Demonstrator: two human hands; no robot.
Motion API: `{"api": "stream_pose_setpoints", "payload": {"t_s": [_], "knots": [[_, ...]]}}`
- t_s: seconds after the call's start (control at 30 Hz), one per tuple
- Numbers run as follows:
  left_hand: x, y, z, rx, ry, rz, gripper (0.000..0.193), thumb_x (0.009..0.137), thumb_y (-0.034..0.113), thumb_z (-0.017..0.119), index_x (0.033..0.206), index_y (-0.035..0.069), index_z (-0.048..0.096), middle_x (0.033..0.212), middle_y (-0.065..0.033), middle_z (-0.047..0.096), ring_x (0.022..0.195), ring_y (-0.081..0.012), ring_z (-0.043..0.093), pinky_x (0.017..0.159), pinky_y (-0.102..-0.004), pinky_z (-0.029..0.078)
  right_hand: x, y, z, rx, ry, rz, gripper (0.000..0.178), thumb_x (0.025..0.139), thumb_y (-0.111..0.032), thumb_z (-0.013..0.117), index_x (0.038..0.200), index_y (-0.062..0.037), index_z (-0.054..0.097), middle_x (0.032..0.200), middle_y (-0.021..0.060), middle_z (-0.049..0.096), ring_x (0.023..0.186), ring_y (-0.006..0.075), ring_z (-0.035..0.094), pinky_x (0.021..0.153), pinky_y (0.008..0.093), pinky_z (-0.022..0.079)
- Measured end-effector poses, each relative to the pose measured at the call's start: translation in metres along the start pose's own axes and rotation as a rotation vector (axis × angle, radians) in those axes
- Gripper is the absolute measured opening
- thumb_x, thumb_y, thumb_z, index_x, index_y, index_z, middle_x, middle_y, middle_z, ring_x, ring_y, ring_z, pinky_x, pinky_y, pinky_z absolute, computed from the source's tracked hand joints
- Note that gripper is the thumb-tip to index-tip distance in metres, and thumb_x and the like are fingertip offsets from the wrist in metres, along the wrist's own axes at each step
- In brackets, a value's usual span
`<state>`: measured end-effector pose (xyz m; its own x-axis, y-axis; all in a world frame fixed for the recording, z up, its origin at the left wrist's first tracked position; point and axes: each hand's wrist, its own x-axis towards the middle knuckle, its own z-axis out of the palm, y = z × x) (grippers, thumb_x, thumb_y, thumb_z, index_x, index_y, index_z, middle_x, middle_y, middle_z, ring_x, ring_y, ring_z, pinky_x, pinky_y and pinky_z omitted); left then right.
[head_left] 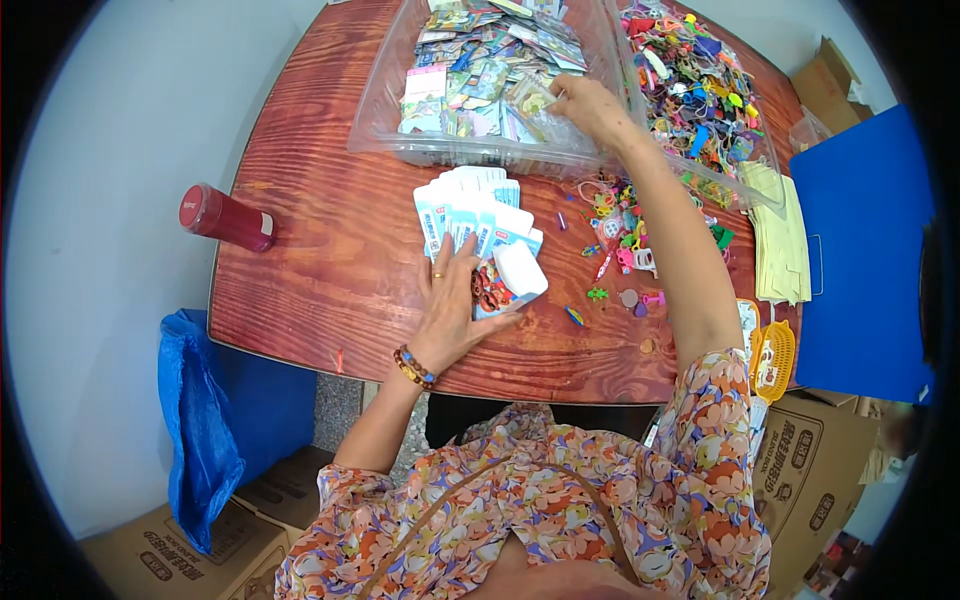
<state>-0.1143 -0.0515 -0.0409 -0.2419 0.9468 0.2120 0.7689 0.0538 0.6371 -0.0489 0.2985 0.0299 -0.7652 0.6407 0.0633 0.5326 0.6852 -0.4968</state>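
Observation:
My left hand point(450, 305) is wrapped round a small blue-and-white cardboard box point(515, 280), its white flap raised, with its thumb along the near edge. Its fingertips reach over a fanned pile of flat blue-and-white cartons point(467, 210) on the table. Farther off, my right hand point(592, 108) dips into a large clear plastic bin point(480, 152). Thumb and fingers there close on a clear packet point(538, 108) at the right of the heap of small picture packets point(490, 65). The box's inside is hidden from me.
A second clear bin point(765, 190) of tiny colourful trinkets point(695, 90) stands right, with loose trinkets point(625, 235) spilled before it. A red-capped bottle point(228, 217) lies left. Yellow sheets point(780, 235), a yellow basket point(773, 358) and a blue panel point(865, 255) line the right edge.

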Motion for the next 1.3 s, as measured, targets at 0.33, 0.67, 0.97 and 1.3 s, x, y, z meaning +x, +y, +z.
{"api": "stream_pose_setpoints", "payload": {"t_s": [0.33,0.67,0.97,1.3], "knots": [[-0.016,-0.007,0.007,-0.114,-0.014,-0.01,0.085,0.073,0.049,0.084,0.133,0.006,0.043,0.155,-0.0237,0.034,0.148,-0.0456,0.021,0.117,-0.0603,0.013,-0.043,-0.013,-0.033,0.601,0.439,-0.205,0.017,0.095,-0.02,0.065,0.101,-0.0035,0.067,0.083,-0.003,0.065,0.076,0.0067,0.056,0.069,0.025,0.045],[-0.032,0.008,-0.007,-0.088,0.111,0.053,0.085,0.07,0.036,0.088,0.135,0.004,0.044,0.145,-0.0187,0.045,0.139,-0.0404,0.034,0.113,-0.0533,0.026,-0.201,0.012,0.037,0.53,0.177,0.157,0.017,0.093,-0.017,0.068,0.092,0.0,0.068,0.083,-0.0028,0.065,0.076,0.0069,0.056,0.068,0.0256,0.045],[-0.063,0.062,-0.004,-0.326,0.055,-0.075,0.077,0.069,0.025,0.089,0.132,0.001,0.052,0.121,-0.0177,0.057,0.11,-0.0353,0.058,0.092,-0.0429,0.048,-0.228,-0.004,0.039,0.045,0.28,0.394,0.022,0.091,-0.027,0.068,0.093,-0.0054,0.067,0.069,0.0088,0.061,0.063,0.0192,0.059,0.062,0.035,0.045],[-0.046,0.069,0.053,-0.269,0.085,0.022,0.076,0.066,0.024,0.09,0.128,-0.002,0.054,0.119,-0.0199,0.061,0.111,-0.0365,0.059,0.095,-0.0445,0.049,-0.325,-0.038,-0.004,0.976,0.552,0.382,0.017,0.093,-0.007,0.067,0.109,-0.0001,0.066,0.076,-0.0006,0.063,0.057,0.004,0.052,0.048,0.0181,0.039]]}}
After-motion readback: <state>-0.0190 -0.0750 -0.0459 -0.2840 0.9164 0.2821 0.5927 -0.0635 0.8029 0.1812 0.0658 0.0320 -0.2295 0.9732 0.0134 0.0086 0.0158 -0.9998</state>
